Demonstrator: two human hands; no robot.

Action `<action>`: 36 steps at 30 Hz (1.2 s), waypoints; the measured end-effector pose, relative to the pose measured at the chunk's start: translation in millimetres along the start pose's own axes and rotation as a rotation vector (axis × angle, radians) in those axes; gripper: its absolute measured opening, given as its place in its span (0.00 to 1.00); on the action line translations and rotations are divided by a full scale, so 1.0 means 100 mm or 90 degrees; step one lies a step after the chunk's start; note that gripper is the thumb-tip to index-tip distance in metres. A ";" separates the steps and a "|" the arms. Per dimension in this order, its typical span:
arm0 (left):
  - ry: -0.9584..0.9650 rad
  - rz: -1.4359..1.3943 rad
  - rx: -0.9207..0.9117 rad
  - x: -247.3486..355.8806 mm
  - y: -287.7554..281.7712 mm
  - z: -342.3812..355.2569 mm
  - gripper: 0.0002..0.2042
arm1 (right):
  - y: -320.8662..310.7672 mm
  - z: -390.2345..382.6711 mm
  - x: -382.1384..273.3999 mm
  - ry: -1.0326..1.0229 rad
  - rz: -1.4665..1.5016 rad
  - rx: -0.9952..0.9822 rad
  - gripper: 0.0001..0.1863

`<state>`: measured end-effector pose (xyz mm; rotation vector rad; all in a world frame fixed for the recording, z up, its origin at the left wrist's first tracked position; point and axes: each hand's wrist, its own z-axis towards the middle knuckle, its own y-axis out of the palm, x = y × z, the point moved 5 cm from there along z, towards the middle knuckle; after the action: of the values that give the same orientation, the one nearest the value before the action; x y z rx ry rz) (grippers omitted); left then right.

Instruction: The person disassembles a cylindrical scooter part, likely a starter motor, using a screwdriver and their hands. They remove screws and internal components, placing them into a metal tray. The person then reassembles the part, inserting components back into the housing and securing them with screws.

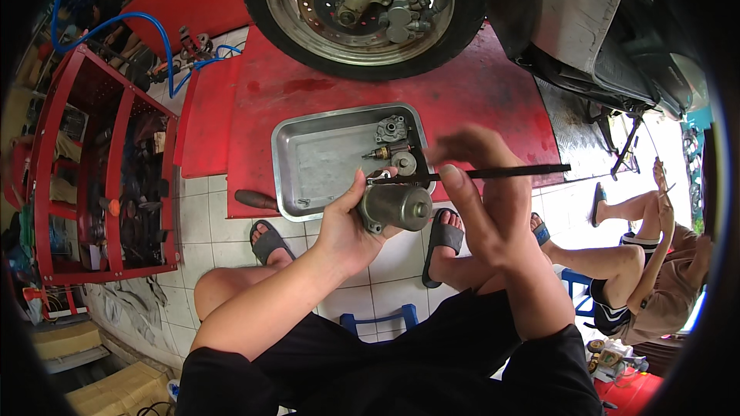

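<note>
My left hand [348, 227] is wrapped round a grey metal motor housing [397, 209], a short cylinder with a small boss on its end face, probably a starter motor. In my right hand [493, 200] is a long thin black brush-like tool [512, 172], lying across between thumb and palm. Its left end crosses the top of the housing; whether it touches the metal I cannot tell. The fingers of this hand are slightly blurred. Just beyond, a shallow metal tray [281, 162] holds a cast metal cover [391, 129], a shaft-like part [378, 152] and a round metal part [403, 162].
The tray rests on a red platform [254, 108] under a motorbike's front wheel [266, 23]. A dark handle [256, 200] juts from the tray's left side. Red shelving [116, 177] stands left, with a blue hose [162, 31] above. Another person [663, 277] sits at the right.
</note>
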<state>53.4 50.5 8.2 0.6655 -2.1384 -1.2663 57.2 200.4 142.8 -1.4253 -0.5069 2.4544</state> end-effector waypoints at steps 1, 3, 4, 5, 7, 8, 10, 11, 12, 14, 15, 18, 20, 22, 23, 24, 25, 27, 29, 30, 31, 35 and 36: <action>0.001 0.007 0.004 0.00 0.01 0.00 0.24 | 0.05 0.03 -0.03 0.045 0.144 0.092 0.17; 0.004 0.004 0.024 -0.01 0.05 0.00 0.24 | 0.15 0.02 -0.06 0.080 0.297 0.154 0.17; 0.005 0.003 0.034 -0.01 0.05 0.00 0.24 | 0.12 0.00 -0.02 0.070 0.309 0.123 0.19; -0.002 0.000 0.031 -0.02 0.03 0.01 0.24 | 0.09 -0.03 0.00 0.061 0.321 0.092 0.20; -0.013 -0.005 0.025 -0.02 -0.02 0.02 0.24 | 0.03 -0.12 0.17 -0.037 0.083 -0.053 0.23; -0.014 -0.006 0.016 -0.03 -0.02 0.02 0.24 | 0.05 -0.09 0.15 -0.022 0.082 -0.038 0.24; -0.018 -0.007 -0.003 -0.04 -0.01 0.01 0.24 | 0.07 -0.05 0.08 -0.007 0.087 -0.005 0.26; -0.014 -0.007 0.004 -0.03 -0.02 0.01 0.24 | 0.08 -0.02 0.05 -0.010 0.092 0.012 0.26; -0.011 -0.007 0.011 -0.03 -0.03 0.01 0.24 | 0.10 -0.01 0.02 0.006 0.141 0.013 0.27; -0.007 0.002 0.015 -0.03 -0.01 0.01 0.24 | 0.14 -0.01 -0.04 0.039 0.235 0.017 0.28; -0.007 0.010 0.011 -0.03 0.03 0.01 0.24 | 0.11 -0.03 0.00 0.010 0.166 0.011 0.25; -0.011 0.010 0.031 -0.03 0.04 0.01 0.24 | 0.06 -0.06 0.08 -0.051 -0.003 -0.001 0.18; -0.011 0.006 0.037 -0.03 0.03 0.01 0.24 | 0.05 -0.04 0.06 -0.041 -0.021 0.003 0.19; -0.006 0.006 0.027 -0.02 0.00 0.00 0.25 | 0.08 0.02 -0.02 -0.015 0.072 0.027 0.23; -0.007 0.001 0.025 -0.02 0.00 0.01 0.25 | 0.10 0.04 -0.08 0.001 0.142 0.043 0.25; -0.007 -0.004 0.023 -0.02 0.00 0.02 0.25 | 0.14 0.01 -0.08 0.043 0.239 0.053 0.27; -0.008 -0.009 0.021 -0.03 0.00 0.03 0.25 | 0.11 0.02 -0.04 0.022 0.204 -0.008 0.27; -0.009 0.004 0.037 -0.02 0.01 0.01 0.25 | 0.06 -0.05 0.05 -0.021 0.080 -0.096 0.26; -0.011 0.009 0.046 -0.02 0.03 0.00 0.25 | 0.04 -0.08 0.08 -0.039 -0.001 -0.083 0.25; -0.012 0.008 0.048 -0.03 0.04 0.00 0.25 | 0.04 -0.07 0.05 -0.041 -0.018 -0.067 0.25; -0.014 0.006 0.050 -0.03 0.05 0.00 0.25 | 0.04 -0.04 -0.02 -0.031 0.009 -0.032 0.25; -0.009 0.012 0.031 -0.03 0.00 0.02 0.26 | 0.12 0.01 -0.07 0.023 0.174 -0.004 0.26; -0.009 0.020 0.038 -0.03 0.01 0.01 0.26 | 0.08 0.02 -0.06 0.006 0.121 -0.061 0.26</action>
<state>54.4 53.8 8.3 0.6473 -2.1977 -1.1988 57.6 190.1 145.2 -1.5889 -0.5159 2.6006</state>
